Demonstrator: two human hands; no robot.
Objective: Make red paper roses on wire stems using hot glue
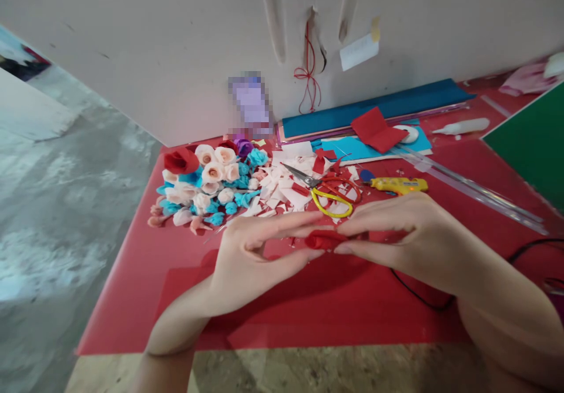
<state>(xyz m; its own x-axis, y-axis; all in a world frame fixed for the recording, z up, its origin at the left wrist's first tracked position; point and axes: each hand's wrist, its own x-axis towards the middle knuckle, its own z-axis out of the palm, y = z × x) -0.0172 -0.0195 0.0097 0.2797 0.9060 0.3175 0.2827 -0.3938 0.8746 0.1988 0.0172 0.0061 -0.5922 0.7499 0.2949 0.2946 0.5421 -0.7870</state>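
Note:
Over the front of the table, both hands hold a small curled piece of red crepe paper (324, 239). My left hand (253, 258) has its thumb and fingers around the left end of it. The right end is pinched between the thumb and fingers of my right hand (400, 234). Just beyond the fingers lie scissors (332, 199) with one yellow and one red handle, on white and red paper scraps (286, 190). A yellow glue gun (399, 185) rests past my right hand. To the left stands a cluster of white, blue and red paper flowers (211, 173).
A blurred phone (251, 102) leans against the wall. Blue paper sheets (374, 108), a folded red paper (379, 130), a white glue bottle (465, 126) and clear sticks (480, 187) lie at the back right. A black cable (418, 294) runs near my right forearm; a green board (533, 140) stands right.

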